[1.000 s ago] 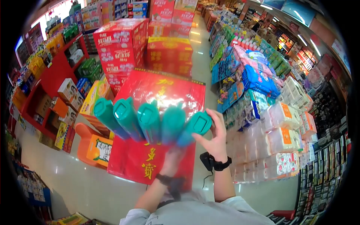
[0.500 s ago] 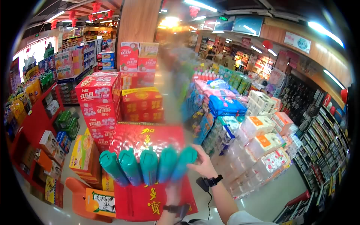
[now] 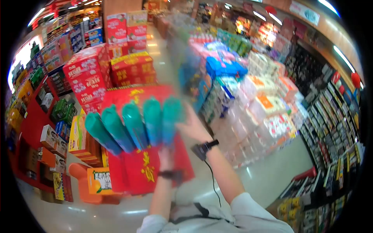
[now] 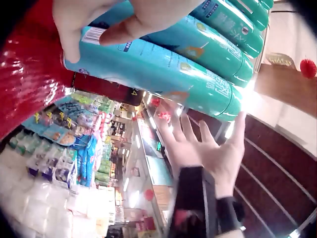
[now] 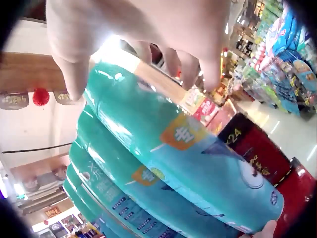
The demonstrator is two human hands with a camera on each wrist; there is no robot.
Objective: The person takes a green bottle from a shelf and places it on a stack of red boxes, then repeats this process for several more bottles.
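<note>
From head view we see five teal-capped bottles (image 3: 134, 126) in row on red carton (image 3: 126, 174). End bottle (image 3: 169, 128) sits at row's 3 o'clock. Left hand (image 3: 166, 156), at bottle's 6 o'clock, grasps lower end. Right hand (image 3: 193, 126), at 3 o'clock, grips nothing, fingers spread near top. Orange seat (image 3: 81, 189) at carton's 8 o'clock.

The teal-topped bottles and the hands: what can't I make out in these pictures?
Head view: rightmost bottle and left hand, blurred.
Left wrist view: lower ends of the farther bottles, covered by the left hand; digits of the barcode, too small.
Right wrist view: part of the right hand, cut off by the top edge.
</note>
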